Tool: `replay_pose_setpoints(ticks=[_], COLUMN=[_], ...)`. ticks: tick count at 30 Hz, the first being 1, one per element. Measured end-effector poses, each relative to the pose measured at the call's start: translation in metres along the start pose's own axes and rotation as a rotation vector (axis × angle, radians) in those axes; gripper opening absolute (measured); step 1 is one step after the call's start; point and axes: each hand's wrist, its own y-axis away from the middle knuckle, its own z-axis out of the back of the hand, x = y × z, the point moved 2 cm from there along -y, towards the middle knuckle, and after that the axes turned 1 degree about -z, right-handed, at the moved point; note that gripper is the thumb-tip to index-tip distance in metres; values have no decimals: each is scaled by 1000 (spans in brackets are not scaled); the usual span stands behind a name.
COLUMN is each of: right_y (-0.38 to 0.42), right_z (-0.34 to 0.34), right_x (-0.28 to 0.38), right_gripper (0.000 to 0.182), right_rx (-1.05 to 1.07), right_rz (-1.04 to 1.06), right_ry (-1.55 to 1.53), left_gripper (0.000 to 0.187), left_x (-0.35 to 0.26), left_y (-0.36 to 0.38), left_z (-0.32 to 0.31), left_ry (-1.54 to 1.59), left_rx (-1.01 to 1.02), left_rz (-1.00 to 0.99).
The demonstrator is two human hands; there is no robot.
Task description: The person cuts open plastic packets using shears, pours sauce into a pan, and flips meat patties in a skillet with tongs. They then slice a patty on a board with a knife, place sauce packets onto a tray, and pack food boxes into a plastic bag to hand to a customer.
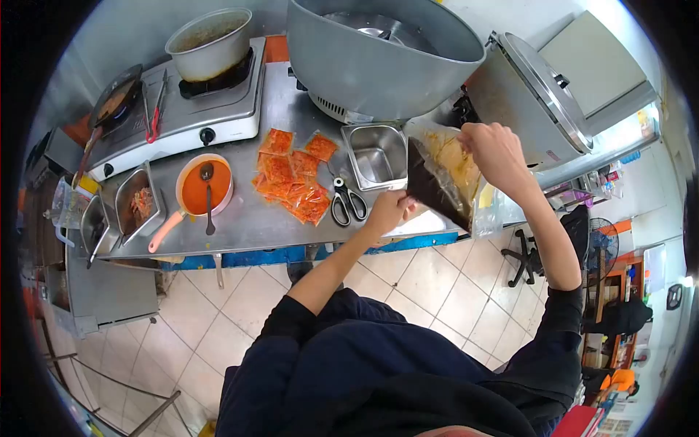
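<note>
My right hand (497, 156) is closed on the upper edge of a clear plastic bag (443, 186), which hangs tilted over the counter's front edge. Dark brown contents fill its lower left side, and a yellowish film or paste shows higher up. At the bag's left edge, my left hand (389, 213) pinches it with curled fingers. Just behind the bag stands a rectangular steel pan (377, 155) with bare metal inside. Black-handled scissors (348, 202) lie left of that pan. Beside them is a pile of small clear packets (291, 178) with orange-red contents.
An orange-filled saucepan (186, 191) holds a spoon. Steel containers (140, 204) stand farther left. Behind are a gas stove (237, 116) with a pot (210, 51), a large grey tub (378, 80) and a lidded cooker (520, 102). The steel counter (277, 237) ends toward me.
</note>
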Motion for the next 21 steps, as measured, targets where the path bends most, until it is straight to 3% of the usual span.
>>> replay_pose_setpoints(ticks=[5,9,11,12,13,15,18,21], right_y=[-43,-91,-109,-118,-124,-136,-145,-148], right_z=[-65,-108,-122,-124,-128,-133,-122,-120], right_x=[-10,-22,-25,-23,-24,-26,-9,1], right_gripper=[21,29,35,39,39,41,41,40], right_rx=[325,579,658,797,805,752,848,857], right_rz=[49,86,295,181,190,425,304,251], right_ry=[-84,-120,-62,-64,-63,-14,20,98], left_gripper=[24,23,23,23,24,24,25,24], left_x=[25,16,19,15,7,-9,-26,-37], left_y=[23,34,33,33,33,32,29,20], left_z=[-28,-30,-29,-29,-26,-20,-18,-15], left_ry=[241,280,349,415,480,544,842,1075], left_rx=[-125,-142,-134,-123,-110,-74,-20,-64], left_rz=[197,220,232,222,211,273,401,337])
